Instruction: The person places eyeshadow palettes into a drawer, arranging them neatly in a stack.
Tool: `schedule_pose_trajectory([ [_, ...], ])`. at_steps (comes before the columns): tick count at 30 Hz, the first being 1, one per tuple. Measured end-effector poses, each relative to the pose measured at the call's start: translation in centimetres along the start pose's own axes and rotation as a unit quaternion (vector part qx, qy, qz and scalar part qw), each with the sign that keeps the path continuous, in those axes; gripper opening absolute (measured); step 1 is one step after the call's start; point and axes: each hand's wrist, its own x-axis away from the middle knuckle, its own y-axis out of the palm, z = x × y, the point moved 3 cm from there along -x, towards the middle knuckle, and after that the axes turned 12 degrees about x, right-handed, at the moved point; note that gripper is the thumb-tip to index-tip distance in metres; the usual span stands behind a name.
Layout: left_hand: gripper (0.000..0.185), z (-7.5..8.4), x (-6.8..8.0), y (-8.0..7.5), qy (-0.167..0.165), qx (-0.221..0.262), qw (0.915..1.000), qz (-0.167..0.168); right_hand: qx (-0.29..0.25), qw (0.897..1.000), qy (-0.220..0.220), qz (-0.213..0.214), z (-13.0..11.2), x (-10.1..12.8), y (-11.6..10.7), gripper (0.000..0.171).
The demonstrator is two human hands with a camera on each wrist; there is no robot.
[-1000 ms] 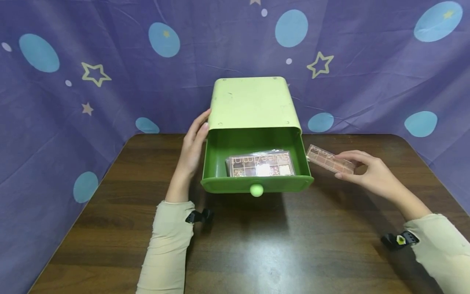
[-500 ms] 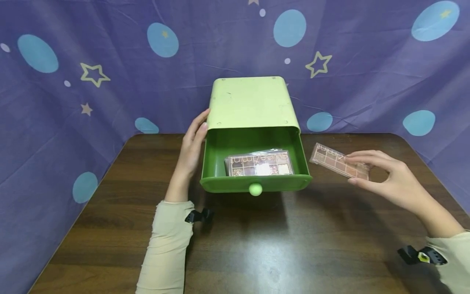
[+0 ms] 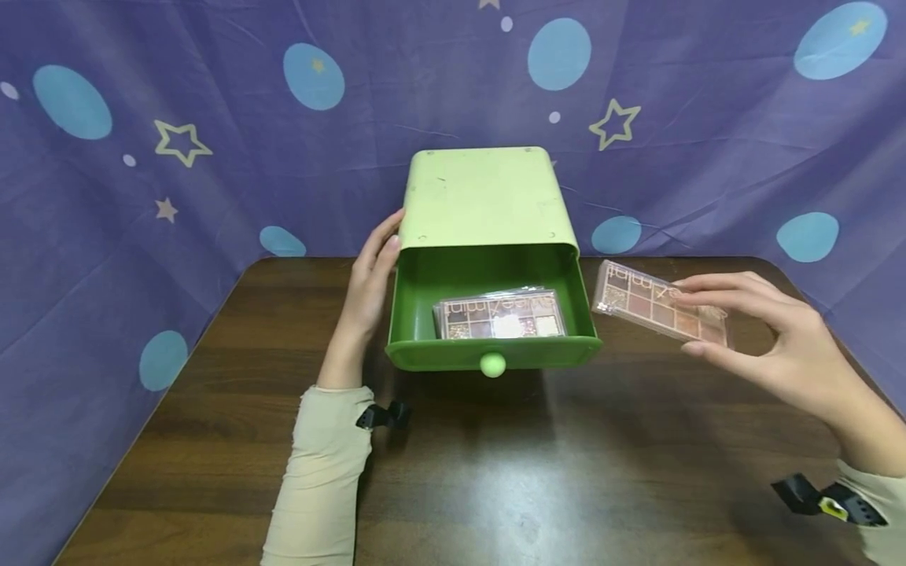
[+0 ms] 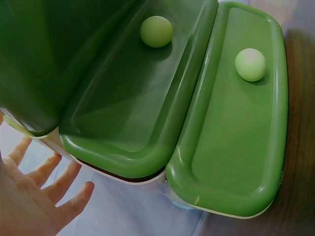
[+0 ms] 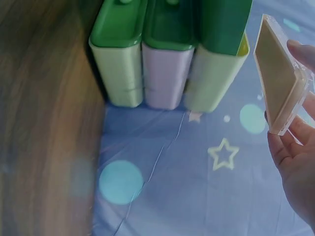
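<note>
A pale green cabinet [image 3: 488, 196] has its top drawer [image 3: 425, 355] pulled out. Inside that drawer lie eyeshadow palettes [image 3: 467, 306], stacked and partly behind the drawer front. My left hand [image 3: 364, 295] rests along the cabinet's left side; in the left wrist view the fingers [image 4: 64, 182] are spread and fairly straight. To the right of the drawer, my right hand [image 3: 800, 346] pinches a clear-lidded eyeshadow palette [image 3: 658, 306] by its right end, held in the air. The right wrist view shows the plain tan back of this palette [image 5: 275, 73], with thumb and fingers on opposite edges.
Below the pulled-out drawer are two closed drawers with round knobs, the middle one [image 4: 128, 113] and the bottom one [image 4: 231, 137]. The cabinet stands on a dark wooden table [image 3: 453, 472], close to a purple patterned cloth [image 3: 453, 79] behind it.
My right hand has carried the palette rightward and slightly higher, nearer the camera. My left hand and the cabinet have stayed in place.
</note>
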Motion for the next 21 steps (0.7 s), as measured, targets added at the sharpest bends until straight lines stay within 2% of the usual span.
schedule_pose_trajectory([
  [5,0.049,-0.1,0.0,0.0,0.001,-0.001,1.0,-0.001,-0.023,0.999,-0.034,-0.003,-2.0,-1.4,0.3,0.043],
  [16,0.048,-0.1,0.0,-0.1,0.005,0.001,1.0,-0.002,-0.086,0.992,-0.094,-0.025,-3.0,-4.5,3.8,0.041],
  [21,0.048,-0.1,0.0,0.0,0.005,0.003,1.0,-0.002,-0.096,0.987,-0.116,-0.048,-3.7,-6.0,5.1,0.047],
])
